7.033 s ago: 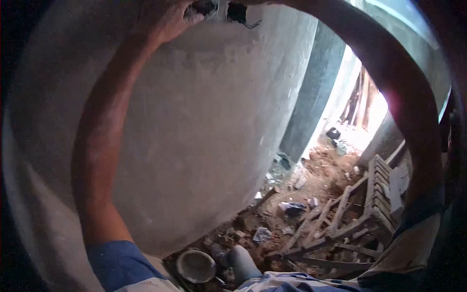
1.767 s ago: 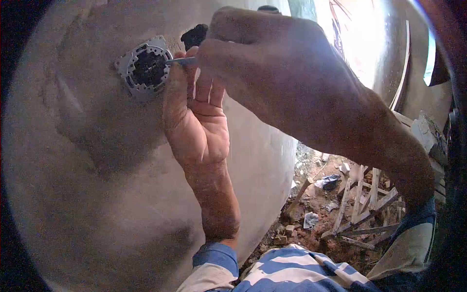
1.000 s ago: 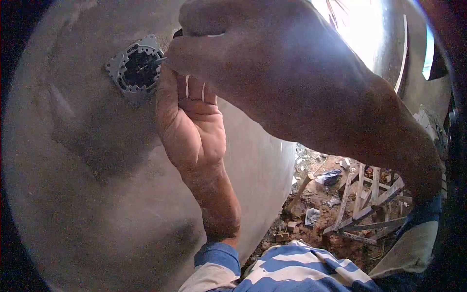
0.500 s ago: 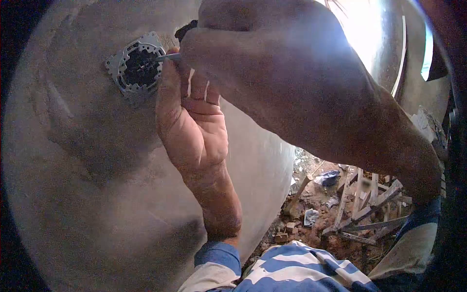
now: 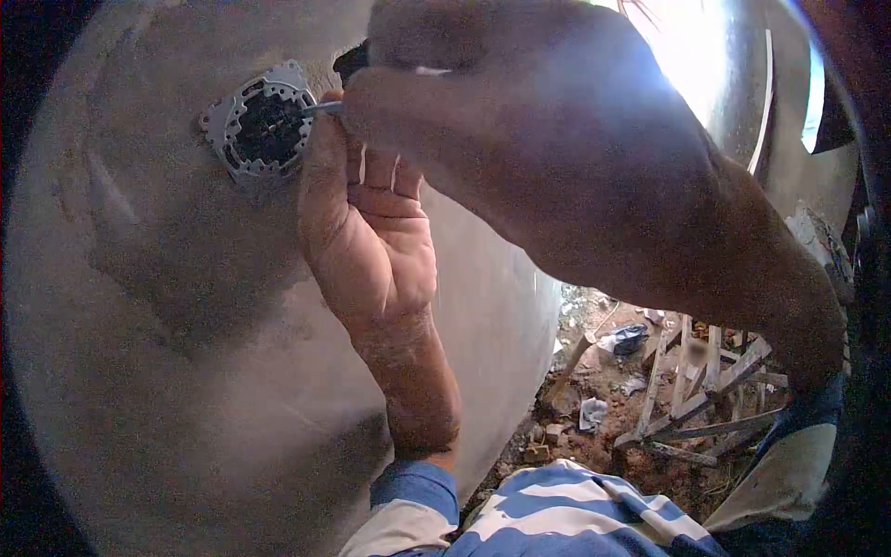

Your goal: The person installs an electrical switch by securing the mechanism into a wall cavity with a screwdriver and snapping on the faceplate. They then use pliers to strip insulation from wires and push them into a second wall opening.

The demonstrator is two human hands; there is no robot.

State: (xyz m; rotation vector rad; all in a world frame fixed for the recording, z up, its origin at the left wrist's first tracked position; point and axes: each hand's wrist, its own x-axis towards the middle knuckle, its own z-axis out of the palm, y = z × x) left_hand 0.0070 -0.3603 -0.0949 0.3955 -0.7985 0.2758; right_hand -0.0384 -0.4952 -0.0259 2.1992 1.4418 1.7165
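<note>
A round, toothed metal plate [image 5: 303, 82] with a dark centre is set in the wall, left of my hands. A thin metal shaft [image 5: 325, 109] points at the plate's right edge. My left hand [image 5: 371, 232] is raised palm towards me, thumb and forefinger pinched at the shaft, the other fingers partly hidden. Above it, my right hand [image 5: 427, 97] is closed around the shaft's rear end; any handle is hidden inside. A dark patch [image 5: 352, 61] shows on the wall beside my right hand.
The grey plastered wall [image 5: 186, 371] fills the left side. At lower right, wooden frames [image 5: 691, 406], a dark bundle [image 5: 630, 338], crumpled white scrap [image 5: 593, 414] and rubble lie on the ground. Bright light comes in at the top right.
My right hand has turned slightly and its near knuckles sit a little lower, with a small light gap now showing at its fingers. My left hand has barely moved.
</note>
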